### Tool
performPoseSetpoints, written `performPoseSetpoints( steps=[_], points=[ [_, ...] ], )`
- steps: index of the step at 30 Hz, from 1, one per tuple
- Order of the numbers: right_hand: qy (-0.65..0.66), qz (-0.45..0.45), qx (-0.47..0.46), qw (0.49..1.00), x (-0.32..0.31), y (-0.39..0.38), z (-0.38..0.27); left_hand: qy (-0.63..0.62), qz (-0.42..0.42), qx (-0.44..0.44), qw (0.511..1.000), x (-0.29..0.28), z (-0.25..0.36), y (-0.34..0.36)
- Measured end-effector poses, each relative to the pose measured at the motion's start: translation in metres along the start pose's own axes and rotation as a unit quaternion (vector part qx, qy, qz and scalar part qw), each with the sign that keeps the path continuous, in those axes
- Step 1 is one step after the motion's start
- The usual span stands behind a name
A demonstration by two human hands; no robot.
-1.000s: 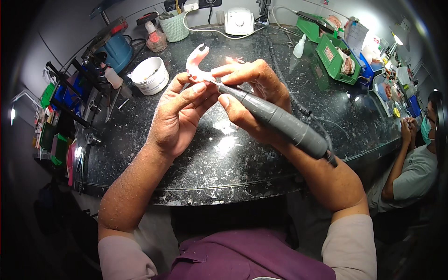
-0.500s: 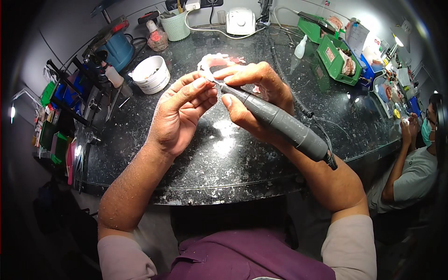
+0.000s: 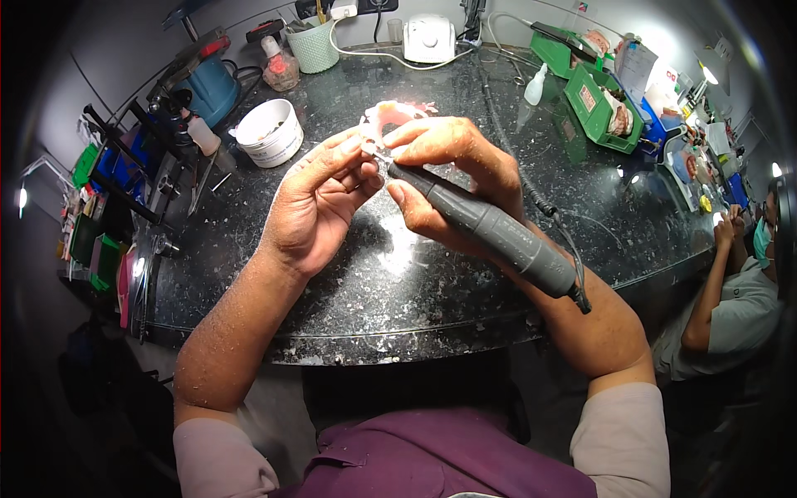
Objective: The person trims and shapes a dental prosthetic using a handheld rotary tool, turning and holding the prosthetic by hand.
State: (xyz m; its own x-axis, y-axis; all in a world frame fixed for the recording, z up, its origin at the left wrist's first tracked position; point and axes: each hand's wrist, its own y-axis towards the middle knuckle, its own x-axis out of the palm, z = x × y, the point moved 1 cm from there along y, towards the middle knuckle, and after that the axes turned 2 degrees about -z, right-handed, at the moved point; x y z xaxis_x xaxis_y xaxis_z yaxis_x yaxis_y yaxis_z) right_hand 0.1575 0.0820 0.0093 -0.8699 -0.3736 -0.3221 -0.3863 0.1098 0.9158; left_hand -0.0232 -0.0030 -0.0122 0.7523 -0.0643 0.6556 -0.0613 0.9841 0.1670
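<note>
My left hand [image 3: 320,203] pinches the near left end of a pink, horseshoe-shaped denture [image 3: 378,121] between thumb and fingertips, above the bench. A dark grey rotary handpiece [image 3: 490,226] lies in my right hand [image 3: 465,170], gripped by thumb and fingers, with its cable end toward my right forearm. The handpiece's thin metal tip [image 3: 380,156] points up and left and meets or nearly meets the denture's near end; exact contact is too small to tell. My right fingers partly cover the denture's right side. Pale dust speckles my left forearm.
Dust covers the black bench [image 3: 398,324]. At left stand a white tub [image 3: 267,137], a spray-type bottle [image 3: 199,133] and a blue machine [image 3: 207,91]. Green bins [image 3: 602,108] with dental models and a small white squeeze bottle [image 3: 536,85] are at right. A masked co-worker [image 3: 730,307] sits far right.
The handpiece and my right hand have shifted slightly left and down, the handpiece turned a little. The denture has tipped and moved slightly right in my left fingers.
</note>
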Motion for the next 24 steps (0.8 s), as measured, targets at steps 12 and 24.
performPoseSetpoints(
  steps=[12, 24],
  points=[
    [-0.055, -0.019, -0.017, 0.998, -0.0019, 0.0049, 0.0035, -0.034, -0.041, -0.054, 0.997, -0.0017, 0.0015, 0.0019],
    [-0.040, -0.056, -0.026, 0.997, -0.0028, 0.0061, 0.0028, 0.005, -0.007, -0.047, 0.999, 0.0014, 0.0044, 0.0028]
  ],
)
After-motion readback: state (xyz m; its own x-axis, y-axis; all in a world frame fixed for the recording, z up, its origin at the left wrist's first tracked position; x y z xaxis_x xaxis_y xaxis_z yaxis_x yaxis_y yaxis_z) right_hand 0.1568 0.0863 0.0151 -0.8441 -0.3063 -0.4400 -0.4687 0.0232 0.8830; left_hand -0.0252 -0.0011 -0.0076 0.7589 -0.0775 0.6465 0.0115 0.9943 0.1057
